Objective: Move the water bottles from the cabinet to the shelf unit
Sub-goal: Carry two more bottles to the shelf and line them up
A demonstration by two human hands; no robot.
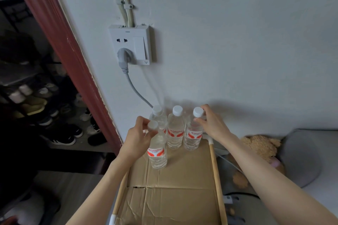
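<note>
Several clear water bottles with white caps and red labels stand on a cardboard-covered shelf top [182, 170] by the wall. My left hand [136, 138] grips the neck of the nearest bottle [157, 151], which stands in front of the others. My right hand [213, 124] holds the neck of the right-hand bottle [193, 133] just under its cap. Between them stands a middle bottle [175, 129]. A back-left bottle [158, 117] is partly hidden behind the front one.
A wall socket [130, 44] with a grey plug and cable hangs above the bottles. Wooden rails [216, 175] frame the cardboard. A plush toy [259, 147] and a grey cushion [303, 153] lie to the right. A dark shoe rack [45, 107] stands beyond the red door frame [64, 45].
</note>
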